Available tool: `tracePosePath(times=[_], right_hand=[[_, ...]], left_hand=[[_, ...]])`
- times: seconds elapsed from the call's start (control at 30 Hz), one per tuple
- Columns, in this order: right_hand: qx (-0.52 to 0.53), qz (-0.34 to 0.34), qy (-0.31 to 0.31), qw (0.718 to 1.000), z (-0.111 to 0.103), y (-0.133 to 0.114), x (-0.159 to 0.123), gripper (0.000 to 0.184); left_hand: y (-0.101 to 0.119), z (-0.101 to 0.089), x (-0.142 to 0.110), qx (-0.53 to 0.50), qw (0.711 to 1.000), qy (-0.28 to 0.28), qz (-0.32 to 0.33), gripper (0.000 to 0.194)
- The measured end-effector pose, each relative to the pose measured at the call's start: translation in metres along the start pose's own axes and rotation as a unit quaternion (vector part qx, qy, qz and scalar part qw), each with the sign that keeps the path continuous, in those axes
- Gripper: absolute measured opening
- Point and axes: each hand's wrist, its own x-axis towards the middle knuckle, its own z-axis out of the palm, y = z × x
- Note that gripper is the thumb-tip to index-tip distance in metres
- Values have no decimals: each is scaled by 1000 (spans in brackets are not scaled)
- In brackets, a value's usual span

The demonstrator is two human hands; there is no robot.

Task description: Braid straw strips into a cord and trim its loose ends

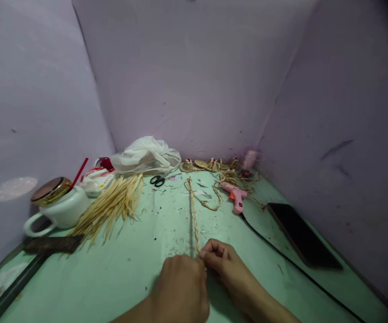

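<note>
A long braided straw cord [194,211] lies on the pale green table [136,264], running from the far middle toward me. My left hand [182,287] and my right hand [221,261] meet at its near end, fingers curled and pinched on the braid. The working end itself is hidden behind my fingers. The cord's far part curls toward a pink glue gun [236,196].
A bundle of loose straw strips [113,206] lies left of the cord, beside a white mug [59,207] with a gold lid. Black scissors [157,180], a white plastic bag [146,156], small woven pieces [210,165], a dark phone [303,235] and the gun's black cable [281,255] are around.
</note>
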Motion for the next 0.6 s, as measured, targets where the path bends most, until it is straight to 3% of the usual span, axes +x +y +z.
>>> tracePosePath(times=[0.13, 0.2, 0.27, 0.33, 0.43, 0.5, 0.6], right_hand=[[16, -5, -8, 1000, 0, 0, 0, 16], [31, 0, -23, 999, -2, 0, 0, 18], [34, 2, -42, 999, -3, -1, 0, 19], [35, 1, -65, 997, -5, -2, 0, 20], [49, 6, -93, 994, -6, -5, 1, 23], [30, 7, -97, 995, -7, -6, 2, 24], [-49, -32, -96, 994, -10, -4, 4, 19]], left_hand=[[2, -2, 0, -31, 999, -24, 29, 26], [-4, -10, 6, -125, 992, 24, -4, 33], [-11, -17, 14, -247, 964, 71, -67, 30], [-17, -19, 23, -383, 916, 3, -117, 24], [-23, -12, 32, -521, 834, -128, -132, 21], [-25, -6, 34, -542, 819, -125, -138, 18], [-26, -1, 35, -511, 837, -112, -159, 8]])
